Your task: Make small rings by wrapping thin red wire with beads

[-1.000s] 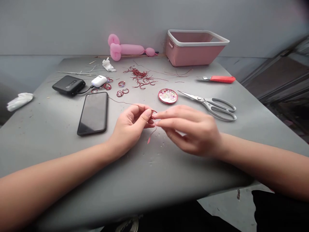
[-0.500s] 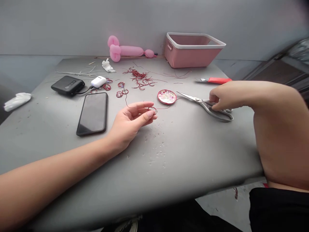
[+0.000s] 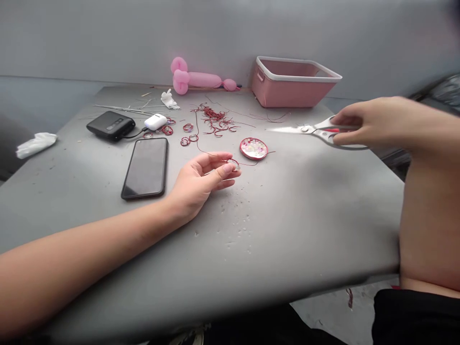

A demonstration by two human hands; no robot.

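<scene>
Between thumb and fingers, my left hand [image 3: 206, 179] pinches a small dark-red cord ring [image 3: 234, 164] with clear beads on it. Loose cord ends run from the ring, one back across the table and one toward the round red dish [image 3: 253, 148] of pale and pink beads. My right hand [image 3: 362, 122] grips the scissors [image 3: 316, 130] by their handles, lifted off the table with the blades pointing left. The blades look closed and slightly blurred. More cord rings [image 3: 189, 140] and a heap of dark-red cord scraps [image 3: 214, 115] lie beyond my left hand.
A phone [image 3: 145, 167] lies left of my left hand, with a black power bank [image 3: 110, 125] and a white earbud case [image 3: 155, 121] behind it. A pink bin [image 3: 291, 91] and a pink balloon [image 3: 201, 79] stand at the back. Crumpled tissue [image 3: 36, 145] rests at the left edge.
My right hand has taken hold of the scissors and raised them from the table, up and to the right. My left hand keeps its pinch on the ring. The view has shifted slightly.
</scene>
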